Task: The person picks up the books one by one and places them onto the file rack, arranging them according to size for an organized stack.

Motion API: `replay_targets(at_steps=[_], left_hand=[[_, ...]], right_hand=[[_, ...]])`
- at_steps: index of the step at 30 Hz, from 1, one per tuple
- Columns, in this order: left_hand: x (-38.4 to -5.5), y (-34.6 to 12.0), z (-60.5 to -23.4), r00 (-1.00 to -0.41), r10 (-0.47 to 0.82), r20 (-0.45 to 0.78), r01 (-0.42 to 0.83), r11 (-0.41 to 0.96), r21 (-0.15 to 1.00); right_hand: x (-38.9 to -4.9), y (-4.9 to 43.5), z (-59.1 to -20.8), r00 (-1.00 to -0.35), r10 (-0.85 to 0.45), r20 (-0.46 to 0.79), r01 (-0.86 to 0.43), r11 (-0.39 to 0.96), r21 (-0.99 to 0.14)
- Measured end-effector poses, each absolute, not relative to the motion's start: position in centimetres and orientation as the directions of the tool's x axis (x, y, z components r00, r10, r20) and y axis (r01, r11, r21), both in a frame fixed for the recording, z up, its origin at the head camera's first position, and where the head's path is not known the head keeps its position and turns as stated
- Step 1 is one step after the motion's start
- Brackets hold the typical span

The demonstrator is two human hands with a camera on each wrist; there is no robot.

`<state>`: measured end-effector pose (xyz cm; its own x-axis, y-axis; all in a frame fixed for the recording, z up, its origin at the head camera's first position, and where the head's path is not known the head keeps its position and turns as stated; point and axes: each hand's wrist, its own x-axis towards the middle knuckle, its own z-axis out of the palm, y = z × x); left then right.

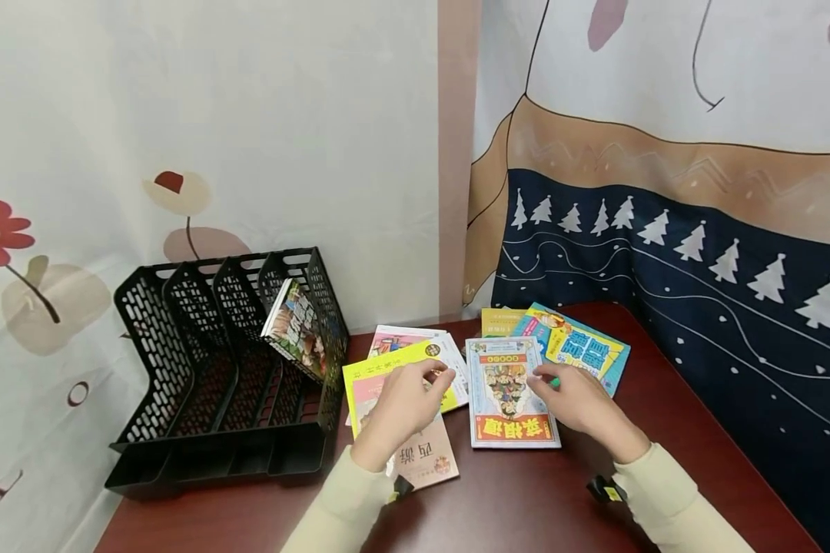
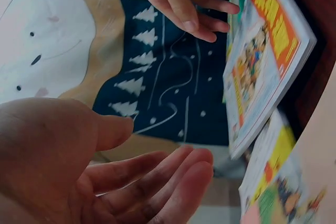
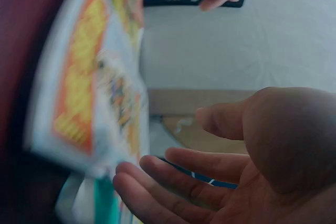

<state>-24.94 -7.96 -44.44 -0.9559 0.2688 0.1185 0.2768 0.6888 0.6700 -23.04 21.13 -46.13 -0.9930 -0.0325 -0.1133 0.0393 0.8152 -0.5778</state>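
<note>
My left hand (image 1: 406, 401) hovers over a pile at the middle of the table, above a yellow-covered book (image 1: 387, 360) and a peach-covered book (image 1: 429, 457). Nothing is in its loosely bent fingers (image 2: 178, 192). To the right, a pale-blue-bordered book (image 1: 512, 432) with an orange title band lies flat. My right hand (image 1: 572, 398) is at that book's right edge, fingertips overlapping its cover in the head view. In the right wrist view its fingers (image 3: 184, 187) are spread and relaxed, holding nothing. Behind it lie blue and yellow books (image 1: 591, 349), partly covered.
On the left stands a black mesh file rack (image 1: 131, 430) with several slots; a dark-covered book (image 1: 303, 330) leans in its rightmost slot. Pink and white books (image 1: 401, 336) lie under the yellow one. Printed curtains (image 1: 360, 153) hang behind the dark red table (image 1: 498, 507).
</note>
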Motion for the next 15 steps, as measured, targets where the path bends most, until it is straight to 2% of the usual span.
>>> replay_targets(at_steps=[2,9,15], left_hand=[[-24.7,-7.1,-45.0,-0.954,0.278,0.112,0.282,0.707,0.649],[-24.2,-5.3,-46.7,-0.929,0.37,-0.026,0.287,0.761,0.582],[-24.0,-5.1,-47.5,-0.923,0.383,-0.029,0.298,0.762,0.574]], right_hand=[[-22.5,21.7,-46.8,-0.994,-0.026,-0.106,0.039,0.826,-0.563],[-21.4,21.7,-48.5,-0.992,0.016,-0.123,0.079,0.842,-0.533],[-21.3,21.2,-49.4,-0.987,0.058,-0.152,0.128,0.855,-0.502]])
